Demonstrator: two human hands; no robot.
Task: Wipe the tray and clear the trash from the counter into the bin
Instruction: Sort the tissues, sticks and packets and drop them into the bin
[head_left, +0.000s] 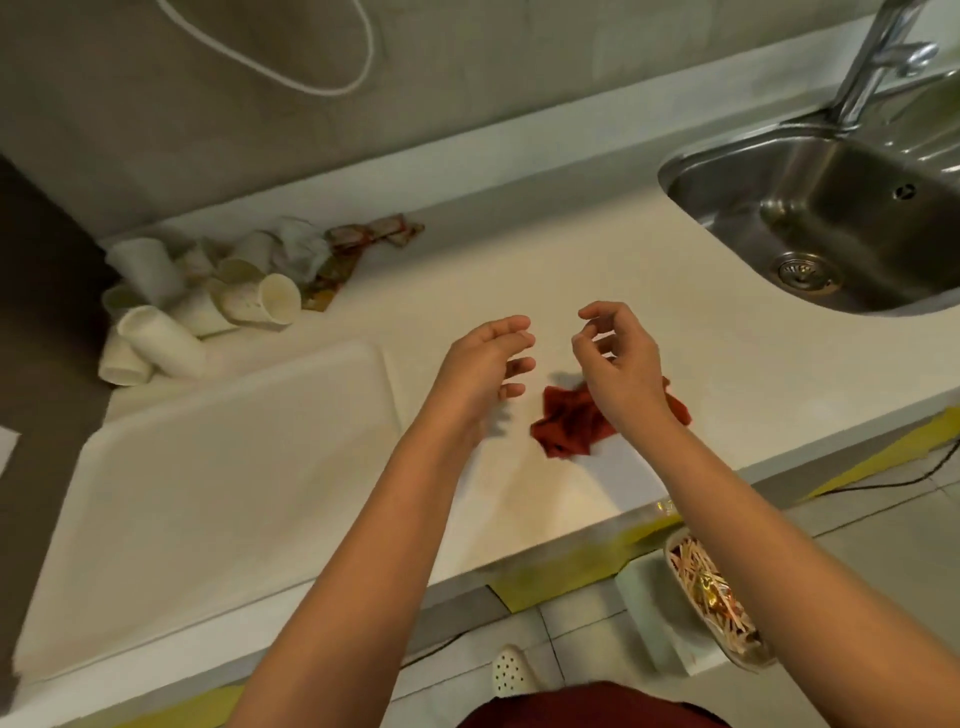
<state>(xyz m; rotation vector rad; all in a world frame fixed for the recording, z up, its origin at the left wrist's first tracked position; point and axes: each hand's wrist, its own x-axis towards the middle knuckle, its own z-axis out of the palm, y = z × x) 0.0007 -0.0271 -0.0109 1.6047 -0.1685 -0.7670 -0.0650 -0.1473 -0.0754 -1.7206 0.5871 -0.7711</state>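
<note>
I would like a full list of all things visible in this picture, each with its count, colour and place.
tray: one, white, on the counter at the left front.
cups: a pile, exact count unclear, white, lying at the counter's back left.
wrappers: a few, red and gold, beside the cups by the wall.
cloth: one, dark red, crumpled on the counter under the right hand.
counter: one, white.
sink: one, steel, at the right, with a tap behind it.
bin: one, white, on the floor below the counter edge, with trash inside.
cable: one, white, on the wall.
left hand: one, above the counter, fingers relaxed, holding nothing.
right hand: one, above the cloth, fingers loosely curled, holding nothing.
</note>
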